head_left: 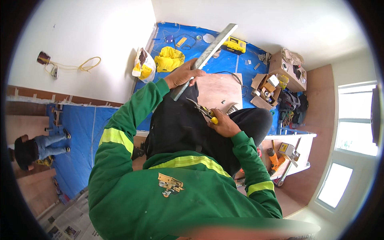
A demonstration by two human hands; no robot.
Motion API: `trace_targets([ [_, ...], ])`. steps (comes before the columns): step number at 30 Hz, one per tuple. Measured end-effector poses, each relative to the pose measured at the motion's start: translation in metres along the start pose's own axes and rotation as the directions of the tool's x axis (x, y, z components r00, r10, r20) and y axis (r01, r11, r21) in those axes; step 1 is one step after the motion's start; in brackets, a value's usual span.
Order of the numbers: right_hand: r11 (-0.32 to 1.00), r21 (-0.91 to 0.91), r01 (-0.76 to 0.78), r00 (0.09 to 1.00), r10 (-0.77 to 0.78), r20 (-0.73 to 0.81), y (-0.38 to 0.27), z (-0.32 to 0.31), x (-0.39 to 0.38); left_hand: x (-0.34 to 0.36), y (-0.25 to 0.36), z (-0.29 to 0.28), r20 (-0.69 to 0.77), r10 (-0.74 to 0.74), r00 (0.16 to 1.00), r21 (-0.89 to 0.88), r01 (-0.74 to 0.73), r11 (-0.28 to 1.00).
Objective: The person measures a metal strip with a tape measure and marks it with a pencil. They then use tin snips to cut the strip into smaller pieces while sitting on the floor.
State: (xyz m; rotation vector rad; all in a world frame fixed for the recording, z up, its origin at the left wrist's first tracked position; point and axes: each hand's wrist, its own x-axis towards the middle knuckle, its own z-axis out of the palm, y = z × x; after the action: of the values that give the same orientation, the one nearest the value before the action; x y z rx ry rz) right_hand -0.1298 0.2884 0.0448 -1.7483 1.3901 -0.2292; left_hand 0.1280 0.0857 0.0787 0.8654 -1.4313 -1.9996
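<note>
My left hand [184, 75] is wrapped round a long, narrow grey metal channel [213, 49], which slants up and away to the right. Its lower end rests near my left thigh. In my right hand [225, 125], close to my lap, is a pair of tin snips [204, 109] with yellow grips. Their dark jaws point up and left toward the channel's lower end, apart from it. Whether the jaws are spread is too small to tell. Just beyond my knees lies a plywood panel [218, 86], with a dark cable across its far part.
Blue sheeting [248, 60] covers the floor ahead. On it are a yellow bag [169, 59], a white sack [143, 66], a yellow toolbox [234, 45] and a cardboard box [266, 90] of parts. An orange power tool [275, 160] lies at my right. A person [34, 150] is at far left.
</note>
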Motion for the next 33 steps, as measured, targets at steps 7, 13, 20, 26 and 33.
trace_targets([
  [7,0.999,0.043,0.031,0.998,-0.033,0.05,-0.005,0.001,0.016,0.01,-0.01,0.014,0.147,0.006,0.989,-0.142,0.015,0.99],
  [13,0.997,0.072,0.001,0.998,-0.006,0.063,-0.005,0.002,0.021,0.022,-0.014,0.01,0.135,-0.011,0.991,-0.231,0.042,0.972],
  [20,0.995,0.097,-0.022,0.997,0.015,0.071,-0.01,-0.003,0.023,0.027,-0.015,0.008,0.165,-0.035,0.986,-0.193,0.067,0.979],
  [26,0.992,0.125,-0.017,0.997,0.008,0.077,-0.015,-0.008,0.027,0.028,-0.012,0.008,0.171,-0.062,0.983,-0.114,0.082,0.99],
  [33,0.996,0.067,-0.06,0.994,0.054,0.094,-0.018,-0.008,0.029,0.029,-0.008,0.011,0.187,-0.059,0.981,-0.078,0.075,0.994],
])
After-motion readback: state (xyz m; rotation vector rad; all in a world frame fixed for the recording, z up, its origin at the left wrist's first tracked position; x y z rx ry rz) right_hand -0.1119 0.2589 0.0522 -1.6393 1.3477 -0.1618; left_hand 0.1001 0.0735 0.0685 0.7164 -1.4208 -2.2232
